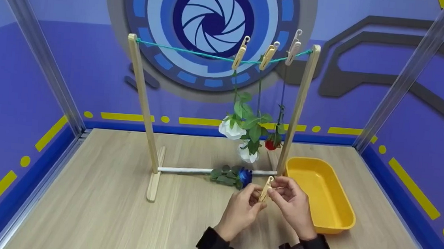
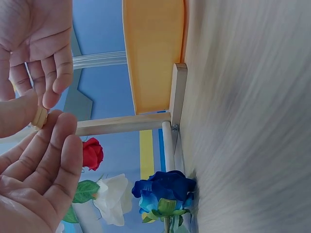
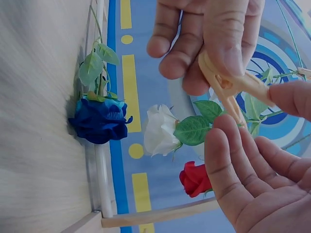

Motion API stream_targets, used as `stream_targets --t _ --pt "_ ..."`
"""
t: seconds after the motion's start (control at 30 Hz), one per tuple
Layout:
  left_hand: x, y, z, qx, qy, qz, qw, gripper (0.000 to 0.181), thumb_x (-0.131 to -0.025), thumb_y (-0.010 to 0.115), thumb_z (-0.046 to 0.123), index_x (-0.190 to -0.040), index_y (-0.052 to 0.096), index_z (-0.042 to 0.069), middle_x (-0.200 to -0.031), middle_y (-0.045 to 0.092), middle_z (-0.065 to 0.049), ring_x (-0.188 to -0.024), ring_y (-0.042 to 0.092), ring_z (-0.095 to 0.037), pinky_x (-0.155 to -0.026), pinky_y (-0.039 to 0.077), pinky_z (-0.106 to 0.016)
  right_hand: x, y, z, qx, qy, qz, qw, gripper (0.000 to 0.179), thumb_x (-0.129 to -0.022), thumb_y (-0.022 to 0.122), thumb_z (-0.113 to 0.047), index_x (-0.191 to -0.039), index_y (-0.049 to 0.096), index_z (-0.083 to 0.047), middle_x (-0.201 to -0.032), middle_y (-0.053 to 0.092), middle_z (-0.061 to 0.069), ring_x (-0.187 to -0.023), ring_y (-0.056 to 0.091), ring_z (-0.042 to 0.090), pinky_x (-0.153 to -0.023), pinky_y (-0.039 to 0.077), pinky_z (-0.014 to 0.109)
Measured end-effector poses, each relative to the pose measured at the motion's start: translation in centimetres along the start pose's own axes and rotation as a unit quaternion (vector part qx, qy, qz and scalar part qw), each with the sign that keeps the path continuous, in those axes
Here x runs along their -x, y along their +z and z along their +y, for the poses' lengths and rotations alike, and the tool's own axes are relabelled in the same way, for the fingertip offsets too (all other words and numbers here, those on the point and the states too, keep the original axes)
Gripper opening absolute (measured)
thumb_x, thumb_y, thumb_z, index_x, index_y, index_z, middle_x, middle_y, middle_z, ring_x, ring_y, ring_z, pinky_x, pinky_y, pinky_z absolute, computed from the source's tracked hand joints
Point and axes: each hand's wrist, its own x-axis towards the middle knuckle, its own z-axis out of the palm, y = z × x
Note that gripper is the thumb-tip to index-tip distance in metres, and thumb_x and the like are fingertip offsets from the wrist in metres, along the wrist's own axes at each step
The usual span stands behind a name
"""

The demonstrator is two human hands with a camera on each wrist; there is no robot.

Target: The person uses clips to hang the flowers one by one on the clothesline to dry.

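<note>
A pale yellow clothespin (image 1: 266,190) with a hooked end is held by both hands above the table. My left hand (image 1: 239,211) pinches its lower part between thumb and fingers. At the upper, hooked part, my right hand (image 1: 294,207) has its thumb on one side and fingertips on the other. In the right wrist view the prongs of the clothespin (image 3: 226,87) stand apart. Just beyond the hands, a blue rose (image 1: 244,177) with green leaves lies by the rack's bottom bar.
A wooden rack (image 1: 142,90) carries a green string (image 1: 188,51). Three clothespins on it hold two white roses (image 1: 231,128) and a red rose (image 1: 271,144) upside down near the right post. A yellow tray (image 1: 329,196) sits right of the rack.
</note>
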Motion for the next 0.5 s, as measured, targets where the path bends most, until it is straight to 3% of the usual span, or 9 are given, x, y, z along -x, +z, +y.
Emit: stream_targets --t 0.17,0.33,0.5 --pt "0.00 0.10 -0.10 -0.011 0.013 0.001 0.9998 0.029 -0.089 0.078 0.002 -0.115 0.066 0.005 -0.093 0.071 0.000 -0.083 0.064 -0.002 -0.073 0.060 -0.033 0.06 -0.13 -0.19 0.008 0.032 -0.019 0.9993 0.038 -0.090 0.079 -0.002 -0.125 0.065 0.004 -0.106 0.071 0.013 -0.085 0.067 0.011 -0.075 0.056 0.019" --pt "0.03 0.24 -0.36 -0.028 0.043 0.002 0.9987 0.027 -0.089 0.078 -0.001 -0.113 0.067 0.007 -0.093 0.071 0.000 -0.082 0.065 -0.003 -0.072 0.059 -0.027 0.04 -0.09 -0.18 0.017 0.040 -0.042 0.9981 0.034 -0.088 0.080 0.000 -0.119 0.067 0.004 -0.097 0.072 0.009 -0.082 0.067 0.011 -0.073 0.056 0.020" --pt "0.00 0.37 -0.45 -0.029 0.038 -0.011 0.9988 0.027 -0.089 0.077 -0.003 -0.113 0.068 0.008 -0.095 0.072 0.000 -0.083 0.065 -0.002 -0.073 0.058 -0.024 -0.08 -0.13 -0.18 0.021 0.051 -0.057 0.9968 0.026 -0.087 0.081 0.000 -0.109 0.070 0.003 -0.091 0.071 0.006 -0.079 0.067 0.011 -0.070 0.056 0.022"
